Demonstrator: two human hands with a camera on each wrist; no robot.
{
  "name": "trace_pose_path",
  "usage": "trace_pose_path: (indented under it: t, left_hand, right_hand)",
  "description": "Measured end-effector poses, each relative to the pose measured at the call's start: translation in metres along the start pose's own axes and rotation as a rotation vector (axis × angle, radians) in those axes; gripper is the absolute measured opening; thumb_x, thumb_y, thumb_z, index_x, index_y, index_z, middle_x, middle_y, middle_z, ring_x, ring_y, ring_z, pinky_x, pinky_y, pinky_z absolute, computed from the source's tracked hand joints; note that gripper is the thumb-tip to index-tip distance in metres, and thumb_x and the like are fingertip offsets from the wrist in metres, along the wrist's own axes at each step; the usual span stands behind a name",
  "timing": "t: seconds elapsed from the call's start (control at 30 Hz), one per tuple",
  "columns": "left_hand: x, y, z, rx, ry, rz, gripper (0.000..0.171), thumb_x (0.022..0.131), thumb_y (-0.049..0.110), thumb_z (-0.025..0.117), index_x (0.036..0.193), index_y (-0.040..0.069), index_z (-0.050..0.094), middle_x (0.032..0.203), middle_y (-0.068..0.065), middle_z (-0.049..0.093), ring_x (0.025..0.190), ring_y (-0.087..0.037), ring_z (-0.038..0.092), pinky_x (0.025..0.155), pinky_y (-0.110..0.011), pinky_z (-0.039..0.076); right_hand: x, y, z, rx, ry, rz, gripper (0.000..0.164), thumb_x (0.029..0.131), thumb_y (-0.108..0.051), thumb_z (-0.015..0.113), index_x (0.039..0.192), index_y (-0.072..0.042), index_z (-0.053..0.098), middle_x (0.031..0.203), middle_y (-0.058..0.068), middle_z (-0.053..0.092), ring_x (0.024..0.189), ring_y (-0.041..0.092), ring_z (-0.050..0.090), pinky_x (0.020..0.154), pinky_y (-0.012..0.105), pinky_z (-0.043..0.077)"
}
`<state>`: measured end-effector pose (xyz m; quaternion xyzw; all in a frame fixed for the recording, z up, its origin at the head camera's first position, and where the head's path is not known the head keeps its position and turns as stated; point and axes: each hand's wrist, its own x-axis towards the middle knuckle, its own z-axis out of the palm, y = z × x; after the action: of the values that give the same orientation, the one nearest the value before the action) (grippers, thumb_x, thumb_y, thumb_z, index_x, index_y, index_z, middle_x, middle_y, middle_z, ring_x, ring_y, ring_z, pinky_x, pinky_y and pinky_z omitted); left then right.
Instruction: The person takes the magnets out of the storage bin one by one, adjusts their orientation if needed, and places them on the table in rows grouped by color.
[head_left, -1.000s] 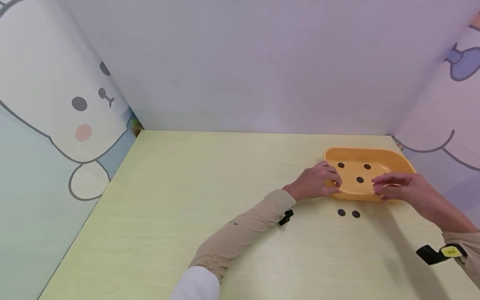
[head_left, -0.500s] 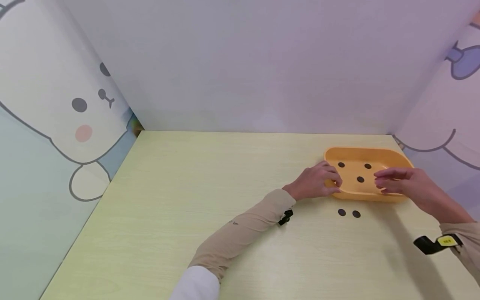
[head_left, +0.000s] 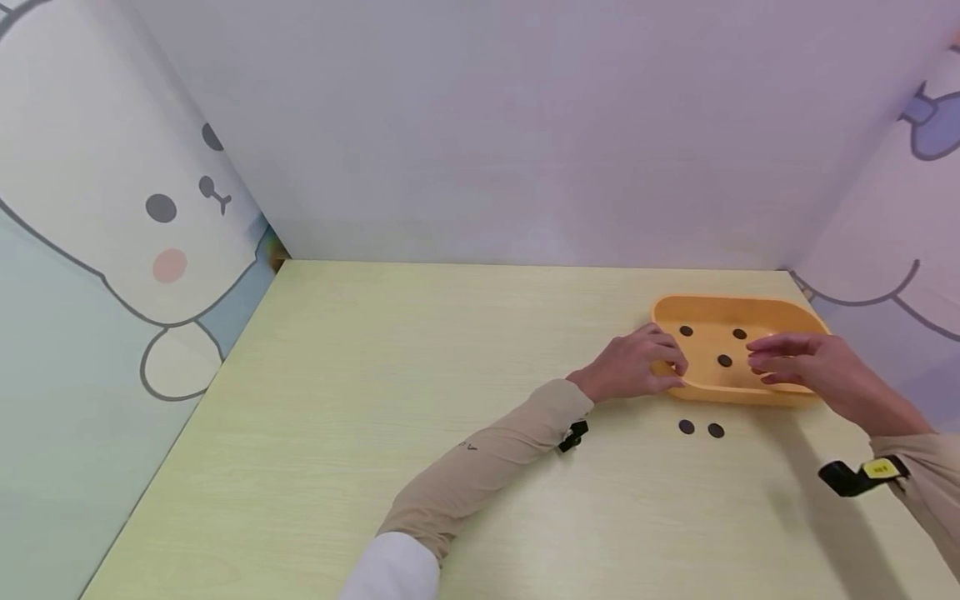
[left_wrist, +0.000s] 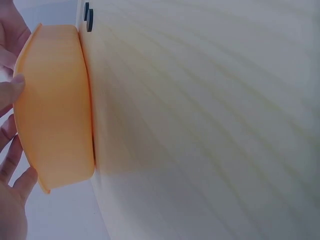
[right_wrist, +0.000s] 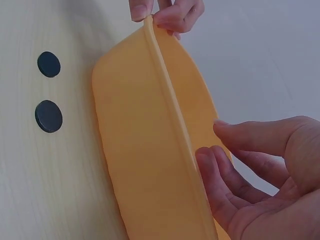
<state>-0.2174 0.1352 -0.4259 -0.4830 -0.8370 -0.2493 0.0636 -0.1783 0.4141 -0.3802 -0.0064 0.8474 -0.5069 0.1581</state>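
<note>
My left hand (head_left: pixel 633 362) pinches the left rim of a shallow orange plastic tray (head_left: pixel 750 394) at the right of the table. Thumb outside and fingers inside the rim show in the right wrist view. Three dark round discs (head_left: pixel 724 361) lie apart on the tray floor. Just in front of the tray, a pair of like discs (head_left: pixel 701 428) rests flat on the table. Over the tray's right part hovers my right hand (head_left: pixel 821 367), its thumb and fingers loosely bent and apart. Nothing shows between them in the right wrist view.
The pale wood-grain table (head_left: pixel 375 400) runs up to a plain light wall (head_left: pixel 510 150) at the back. Cartoon-printed side panels (head_left: pixel 90 217) stand at left and right. The tray sits near the back right corner.
My right hand has risen slightly and its wrist has swung a little up and left. My left hand stays at the rim; the tray and discs keep their places.
</note>
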Motion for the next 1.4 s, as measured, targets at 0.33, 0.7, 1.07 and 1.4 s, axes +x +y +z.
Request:
trace_pose_path:
  t: [0.33, 0.7, 1.07, 1.4]
  left_hand:
    - [0.000, 0.001, 0.001, -0.014, -0.012, -0.008, 0.012, 0.086, 0.036, 0.070, 0.090, 0.025, 0.070, 0.099, 0.015, 0.060, 0.099, -0.003, 0.046, 0.071, -0.008, 0.037]
    - [0.001, 0.000, 0.002, 0.019, 0.004, 0.008, 0.012, 0.086, 0.037, 0.070, 0.091, 0.026, 0.070, 0.100, 0.015, 0.061, 0.099, -0.003, 0.046, 0.073, -0.007, 0.036]
    - [0.002, -0.003, 0.005, 0.036, 0.001, 0.009, 0.014, 0.086, 0.039, 0.069, 0.091, 0.026, 0.070, 0.101, 0.015, 0.061, 0.101, -0.003, 0.046, 0.076, -0.007, 0.035]
    - [0.002, -0.004, 0.003, 0.024, -0.009, 0.007, 0.013, 0.086, 0.038, 0.069, 0.092, 0.027, 0.070, 0.102, 0.016, 0.061, 0.102, -0.003, 0.046, 0.074, -0.007, 0.036]
  right_hand:
    - [0.011, 0.008, 0.000, 0.032, -0.026, -0.019, 0.019, 0.092, -0.012, 0.062, 0.111, -0.007, 0.066, 0.097, -0.005, 0.070, 0.086, 0.015, 0.067, 0.073, 0.029, 0.053]
    - [0.027, 0.019, -0.001, 0.094, -0.011, 0.009, 0.014, 0.091, -0.009, 0.063, 0.104, -0.009, 0.069, 0.093, -0.007, 0.070, 0.082, 0.014, 0.068, 0.070, 0.030, 0.054]
    - [0.040, 0.025, 0.000, 0.011, -0.025, 0.018, 0.040, 0.092, -0.014, 0.063, 0.120, 0.014, 0.054, 0.096, -0.008, 0.069, 0.086, 0.014, 0.068, 0.073, 0.033, 0.054]
    - [0.052, 0.025, 0.001, -0.239, -0.011, -0.007, 0.045, 0.089, -0.023, 0.068, 0.118, 0.011, 0.059, 0.104, 0.002, 0.068, 0.086, -0.006, 0.058, 0.071, 0.019, 0.050]
